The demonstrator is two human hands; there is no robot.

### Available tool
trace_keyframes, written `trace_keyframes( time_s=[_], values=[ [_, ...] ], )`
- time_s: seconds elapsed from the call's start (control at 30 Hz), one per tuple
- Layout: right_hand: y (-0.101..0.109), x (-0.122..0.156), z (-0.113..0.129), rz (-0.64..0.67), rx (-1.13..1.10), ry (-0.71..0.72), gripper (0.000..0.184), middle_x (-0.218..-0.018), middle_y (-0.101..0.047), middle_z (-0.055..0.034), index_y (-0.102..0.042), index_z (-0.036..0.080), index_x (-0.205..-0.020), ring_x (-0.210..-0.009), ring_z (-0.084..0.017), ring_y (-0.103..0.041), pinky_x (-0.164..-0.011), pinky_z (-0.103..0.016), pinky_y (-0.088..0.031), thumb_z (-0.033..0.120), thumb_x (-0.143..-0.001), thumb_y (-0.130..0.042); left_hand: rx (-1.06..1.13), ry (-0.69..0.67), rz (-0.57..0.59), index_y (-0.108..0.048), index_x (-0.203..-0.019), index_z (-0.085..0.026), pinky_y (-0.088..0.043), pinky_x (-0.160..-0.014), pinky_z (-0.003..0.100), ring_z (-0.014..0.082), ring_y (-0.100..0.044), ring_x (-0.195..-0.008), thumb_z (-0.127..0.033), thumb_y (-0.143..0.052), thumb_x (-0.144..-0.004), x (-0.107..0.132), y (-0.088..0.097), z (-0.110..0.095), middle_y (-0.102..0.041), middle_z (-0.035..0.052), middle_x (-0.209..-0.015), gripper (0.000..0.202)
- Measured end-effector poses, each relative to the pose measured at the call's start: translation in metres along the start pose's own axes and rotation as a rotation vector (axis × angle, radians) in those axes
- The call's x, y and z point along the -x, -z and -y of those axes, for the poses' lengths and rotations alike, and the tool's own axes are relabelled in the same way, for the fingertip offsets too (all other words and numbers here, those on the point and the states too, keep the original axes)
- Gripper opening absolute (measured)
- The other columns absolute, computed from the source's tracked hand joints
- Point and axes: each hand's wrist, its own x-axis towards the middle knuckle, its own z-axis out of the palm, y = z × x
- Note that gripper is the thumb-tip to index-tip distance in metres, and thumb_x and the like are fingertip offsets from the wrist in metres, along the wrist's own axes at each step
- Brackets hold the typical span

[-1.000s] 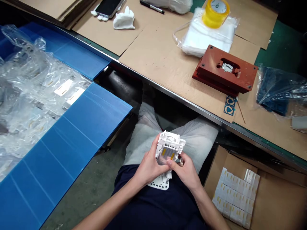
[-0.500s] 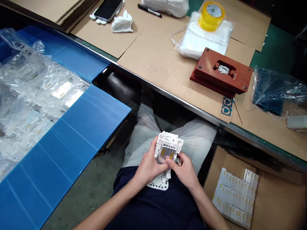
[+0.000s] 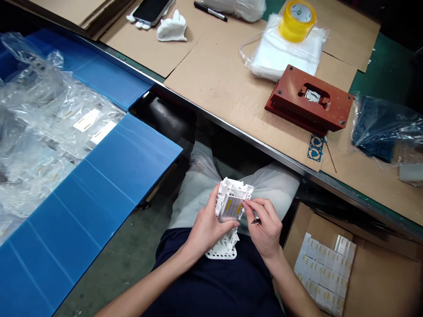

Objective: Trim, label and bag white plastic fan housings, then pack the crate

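Observation:
Over my lap I hold an upright white plastic housing [image 3: 235, 189], with a clear panel [image 3: 233, 208] carrying two yellow strips on its face. My left hand [image 3: 206, 226] is closed around its left side, thumb across the lower front. My right hand [image 3: 266, 226] is at the right edge, thumb and forefinger pinched by the panel's side. A small dark pointed metal tool [image 3: 256, 221] sticks out from under its curled fingers; its kind I cannot make out. The housing's perforated base [image 3: 222, 254] shows below, near my shirt.
On the bench are a red-brown fixture [image 3: 310, 99], yellow tape [image 3: 297, 21] on white bags [image 3: 284, 55], and a blue cut-out sheet [image 3: 315, 148]. Left stands a blue bin [image 3: 132, 149] of bagged parts; at lower right, a carton [image 3: 380, 273] holds rows of white pieces [image 3: 325, 268].
My right thumb has left the panel's lower front. The right hand has moved to the housing's right edge, fingers now pinched there, the dark tool showing more. My left hand keeps its hold.

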Motion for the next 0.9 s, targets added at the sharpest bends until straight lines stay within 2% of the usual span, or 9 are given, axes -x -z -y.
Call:
trace_keyframes(
  time_s=[0.17, 0.27, 0.4, 0.5, 0.6, 0.7, 0.73, 0.8, 0.9],
  values=[
    [-0.006, 0.005, 0.001, 0.026, -0.087, -0.151, 0.013, -0.091, -0.062, -0.0052, -0.064, 0.020, -0.096, -0.085, -0.018, -0.062, -0.076, -0.033, -0.053, 0.010, -0.091, -0.057, 0.003, -0.007, -0.006, -0.020, -0.156, -0.037, -0.048, -0.101, 0.040, 0.0290, -0.063, -0.118, -0.023, -0.081, -0.070, -0.001, 0.000, 0.001, -0.065, 0.0017, -0.134, 0.106],
    [0.002, 0.005, -0.005, -0.031, -0.093, -0.298, 0.009, -0.086, -0.059, -0.0033, -0.060, 0.020, -0.088, -0.080, -0.017, -0.059, -0.072, -0.030, -0.049, 0.021, -0.095, -0.055, 0.019, 0.013, -0.016, -0.020, -0.156, -0.038, -0.048, -0.102, 0.041, 0.0294, -0.062, -0.121, -0.022, -0.081, -0.070, -0.001, 0.001, 0.001, -0.064, 0.0014, -0.136, 0.106],
    [0.023, 0.003, -0.036, -0.187, -0.068, -0.530, 0.020, -0.084, -0.058, -0.0021, -0.058, 0.020, -0.093, -0.071, -0.015, -0.057, -0.063, -0.027, -0.044, 0.038, -0.098, -0.051, 0.081, 0.042, -0.012, -0.019, -0.156, -0.038, -0.049, -0.102, 0.042, 0.0293, -0.065, -0.117, -0.023, -0.079, -0.072, -0.001, 0.003, 0.002, -0.060, 0.0039, -0.142, 0.104],
    [0.044, -0.001, -0.064, -0.269, -0.032, -0.632, 0.029, -0.079, -0.059, -0.0011, -0.058, 0.019, -0.096, -0.065, -0.013, -0.054, -0.058, -0.026, -0.041, 0.047, -0.096, -0.052, 0.110, 0.052, -0.008, -0.021, -0.156, -0.033, -0.047, -0.105, 0.043, 0.0306, -0.062, -0.123, -0.024, -0.079, -0.071, -0.002, 0.006, 0.004, -0.059, 0.0070, -0.143, 0.103],
    [0.066, -0.008, -0.079, -0.279, 0.023, -0.659, 0.037, -0.066, -0.056, 0.0009, -0.058, 0.018, -0.072, -0.062, -0.013, -0.051, -0.061, -0.027, -0.039, 0.050, -0.089, -0.064, 0.129, 0.062, -0.019, -0.025, -0.154, -0.028, -0.045, -0.109, 0.044, 0.0316, -0.055, -0.132, -0.026, -0.079, -0.071, -0.005, 0.013, 0.003, -0.056, 0.0097, -0.145, 0.100],
    [0.090, -0.022, -0.085, -0.298, 0.073, -0.642, 0.047, -0.058, -0.052, 0.0017, -0.052, 0.019, -0.056, -0.058, -0.012, -0.047, -0.062, -0.028, -0.038, 0.051, -0.087, -0.065, 0.159, 0.112, -0.035, -0.028, -0.152, -0.026, -0.047, -0.106, 0.045, 0.0328, -0.060, -0.126, -0.033, -0.080, -0.071, -0.011, 0.021, -0.004, -0.059, 0.0122, -0.141, 0.097],
    [0.098, -0.028, -0.087, -0.330, 0.103, -0.622, 0.044, -0.059, -0.053, 0.0015, -0.055, 0.019, -0.058, -0.058, -0.013, -0.047, -0.062, -0.028, -0.039, 0.050, -0.087, -0.065, 0.176, 0.124, -0.045, -0.031, -0.151, -0.025, -0.049, -0.104, 0.046, 0.0333, -0.063, -0.122, -0.035, -0.081, -0.070, -0.013, 0.023, -0.007, -0.062, 0.0124, -0.138, 0.096],
    [0.115, -0.046, -0.095, -0.376, 0.174, -0.547, 0.029, -0.069, -0.061, -0.0004, -0.066, 0.018, -0.081, -0.063, -0.015, -0.054, -0.064, -0.029, -0.043, 0.046, -0.086, -0.068, 0.234, 0.139, -0.060, -0.036, -0.147, -0.026, -0.053, -0.098, 0.047, 0.0341, -0.068, -0.113, -0.039, -0.082, -0.069, -0.016, 0.027, -0.017, -0.068, 0.0120, -0.130, 0.092],
    [0.137, -0.079, -0.117, -0.293, 0.331, -0.323, 0.036, -0.098, -0.069, -0.0078, -0.066, 0.019, -0.117, -0.083, -0.021, -0.064, -0.078, -0.035, -0.051, 0.039, -0.087, -0.066, 0.347, 0.145, -0.035, -0.047, -0.139, -0.025, -0.057, -0.091, 0.047, 0.0345, -0.073, -0.102, -0.046, -0.081, -0.071, -0.019, 0.030, -0.031, -0.073, 0.0117, -0.120, 0.079]
  ],
)
